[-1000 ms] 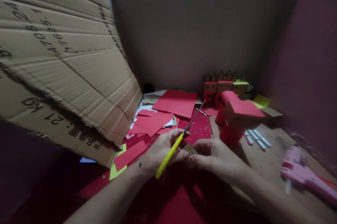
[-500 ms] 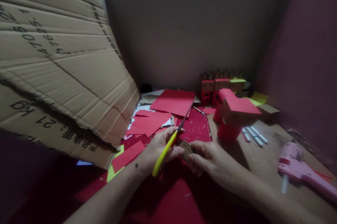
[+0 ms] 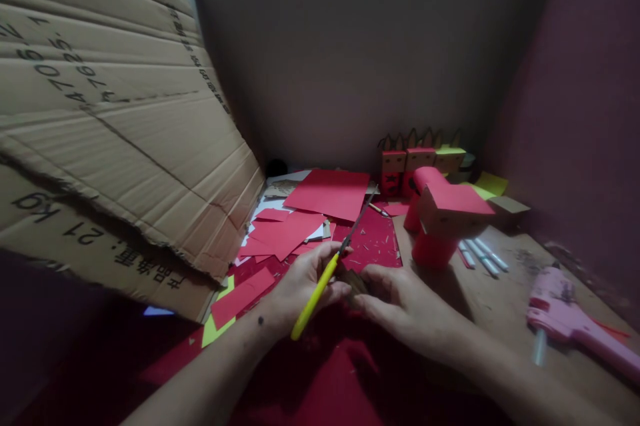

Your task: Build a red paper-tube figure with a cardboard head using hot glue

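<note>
My left hand (image 3: 305, 286) is closed around scissors (image 3: 319, 294) with yellow handles, whose blades point up and away over the red paper. Between my hands is a small brown cardboard piece (image 3: 354, 281), dim and partly covered by fingers. The thumb and fingers of my right hand (image 3: 393, 296) pinch its right side, while the left fingertips touch its left side. Right of the hands stands a red paper-covered form (image 3: 450, 209) with a boxy cardboard head.
A large cardboard sheet (image 3: 125, 133) leans at left. Red papers (image 3: 327, 193) lie ahead. Small box figures (image 3: 420, 163) stand at the back right. Markers (image 3: 484, 257) and a pink glue gun (image 3: 555, 306) rest on the cardboard at right.
The cardboard piece has tilted between my fingers and looks darker and narrower. The scissors have shifted slightly to the right with their tips. My right fingers have changed their hold slightly.
</note>
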